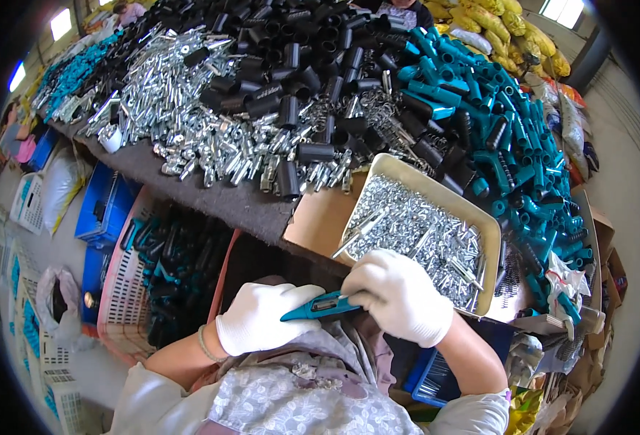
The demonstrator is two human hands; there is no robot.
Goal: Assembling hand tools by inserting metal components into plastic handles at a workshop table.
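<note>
My left hand [262, 319], in a white glove, is closed around one end of a teal plastic tool handle [323, 307]. An oblong slot shows in the handle's upper side. At its other end, the gloved fingers of my right hand [405, 296] are bent and pinched close together against it. Whether a small part also sits between those fingers is hidden. Just beyond my right hand stands a cream tray [491, 250] of small metal parts [425, 214], with a few longer metal rods lying on top.
Heaped on the dark table [211, 203] are metal fittings [182, 101], black sleeves [291, 58] and teal handles [516, 138]. A pink basket [124, 304] of teal-and-black pieces stands low at the left. Below my right forearm is a blue crate [436, 377]. People show at the far edges.
</note>
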